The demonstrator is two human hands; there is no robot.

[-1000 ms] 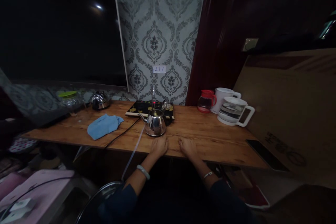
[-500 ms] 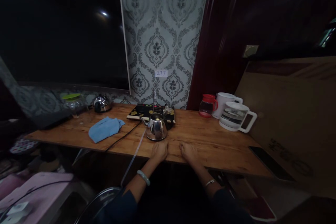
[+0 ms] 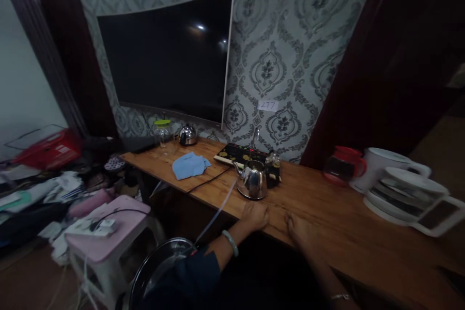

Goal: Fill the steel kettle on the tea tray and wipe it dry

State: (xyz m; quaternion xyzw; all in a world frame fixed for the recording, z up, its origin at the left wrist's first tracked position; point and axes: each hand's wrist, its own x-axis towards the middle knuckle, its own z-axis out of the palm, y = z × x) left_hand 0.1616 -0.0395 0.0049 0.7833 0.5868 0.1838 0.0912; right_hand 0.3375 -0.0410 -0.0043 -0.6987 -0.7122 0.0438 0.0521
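Observation:
My left hand [image 3: 255, 216] rests at the front of the wooden table [image 3: 323, 213], its fingers curled in and nothing seen in them. Just behind it stands a shiny metal kettle [image 3: 252, 183], upright and apart from the hand, spout to the left. My right hand [image 3: 302, 230] lies on the table to the right, also curled, a little blurred, holding nothing visible. Behind the kettle is a black electric tea stove [image 3: 236, 154] with gold flowers, lit red and green lights and a thin upright spout [image 3: 256, 136].
Left on the table are a blue cloth [image 3: 189, 165], a second metal kettle [image 3: 188, 135] and a glass jar [image 3: 164, 136] with a green lid. Several jugs stand right, including a red-lidded one [image 3: 339, 167]. A pink stool [image 3: 125, 220] and a round bin [image 3: 145, 261] stand below.
The view has swung left, so the table's things sit further right in the picture and more of the floor and stool shows. Both hands stay at the table's front.

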